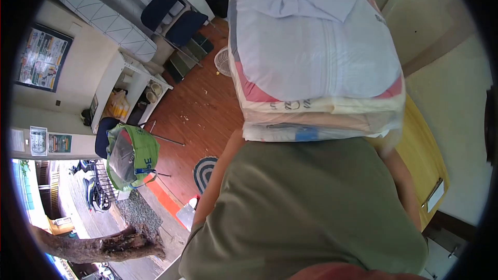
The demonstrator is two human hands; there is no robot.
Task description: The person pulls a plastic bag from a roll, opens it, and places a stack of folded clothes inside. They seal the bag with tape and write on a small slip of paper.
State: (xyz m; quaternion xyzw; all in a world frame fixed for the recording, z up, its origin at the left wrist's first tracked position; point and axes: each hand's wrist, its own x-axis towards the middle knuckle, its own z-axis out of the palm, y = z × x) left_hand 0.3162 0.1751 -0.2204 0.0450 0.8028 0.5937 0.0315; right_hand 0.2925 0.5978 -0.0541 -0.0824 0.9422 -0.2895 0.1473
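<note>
A tall stack of folded clothes in clear plastic (316, 62) rests against the front of my green shirt. White garments lie on top, with red and cream layers beneath and a blue patch near the lower edge. Both my forearms reach to the near lower corners of the stack, one on each side. My left hand is hidden beneath the stack at the left corner. At the right corner only a blurred bit of my right hand (386, 144) shows by the plastic; its fingers cannot be made out.
A green bag (137, 153) sits on a chair at the left, near a white shelf (111, 83) with shoes. A dark folding chair (184, 28) and a fan (223, 61) stand farther back. Right of me is a yellow table (423, 150) with a clipboard (434, 195).
</note>
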